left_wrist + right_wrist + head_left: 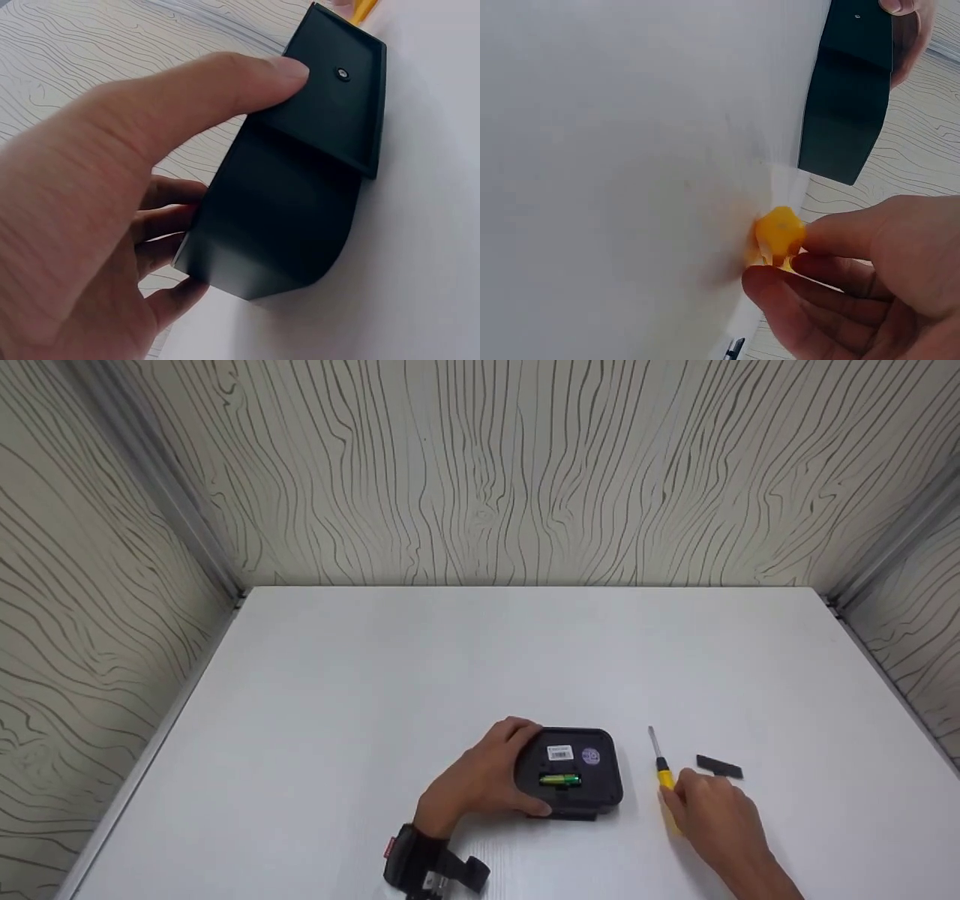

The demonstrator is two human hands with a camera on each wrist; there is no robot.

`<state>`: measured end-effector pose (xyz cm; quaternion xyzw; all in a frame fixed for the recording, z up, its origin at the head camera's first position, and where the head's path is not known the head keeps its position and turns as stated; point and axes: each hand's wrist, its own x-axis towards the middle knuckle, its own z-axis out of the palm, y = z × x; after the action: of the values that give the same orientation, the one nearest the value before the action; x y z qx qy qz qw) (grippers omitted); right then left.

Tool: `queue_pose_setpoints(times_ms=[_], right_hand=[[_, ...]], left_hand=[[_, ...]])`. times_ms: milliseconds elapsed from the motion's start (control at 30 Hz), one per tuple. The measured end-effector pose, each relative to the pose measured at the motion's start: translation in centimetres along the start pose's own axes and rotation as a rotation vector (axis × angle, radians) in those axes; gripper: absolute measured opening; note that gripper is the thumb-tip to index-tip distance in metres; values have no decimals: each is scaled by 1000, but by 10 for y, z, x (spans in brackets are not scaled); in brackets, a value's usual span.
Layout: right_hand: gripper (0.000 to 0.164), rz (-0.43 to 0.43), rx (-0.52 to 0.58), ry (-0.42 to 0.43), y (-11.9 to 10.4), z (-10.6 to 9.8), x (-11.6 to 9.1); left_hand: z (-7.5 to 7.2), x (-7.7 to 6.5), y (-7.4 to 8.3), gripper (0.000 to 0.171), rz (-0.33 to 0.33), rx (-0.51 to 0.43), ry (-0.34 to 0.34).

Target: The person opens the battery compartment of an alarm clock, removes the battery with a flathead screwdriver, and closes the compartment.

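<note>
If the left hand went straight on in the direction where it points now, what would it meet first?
Most likely the black box: the left hand grips its left side, so it would probably press against that at once.

A black, round-cornered plastic box [596,781] rests labelled face up, gripped at its side by the left hand [491,766]; a green cylindrical battery [560,780] lies in its recess; to its right, a yellow-handled metal screwdriver [664,777] points away from the person, held by the right hand [716,816]; a flat black strip [720,766] lies just beyond that hand.
</note>
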<state>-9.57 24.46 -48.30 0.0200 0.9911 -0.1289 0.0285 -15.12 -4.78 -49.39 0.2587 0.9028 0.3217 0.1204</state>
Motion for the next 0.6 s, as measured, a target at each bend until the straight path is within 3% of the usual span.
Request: queue_pose_setpoints(times_ms=[167, 600], right_hand=[[22, 21, 18, 25, -1, -10, -1], [46, -136, 107, 247, -6, -22, -3]], left_hand=[[-1, 0, 2, 98, 0, 25, -2], [-3, -2, 3, 102, 48, 103, 2]])
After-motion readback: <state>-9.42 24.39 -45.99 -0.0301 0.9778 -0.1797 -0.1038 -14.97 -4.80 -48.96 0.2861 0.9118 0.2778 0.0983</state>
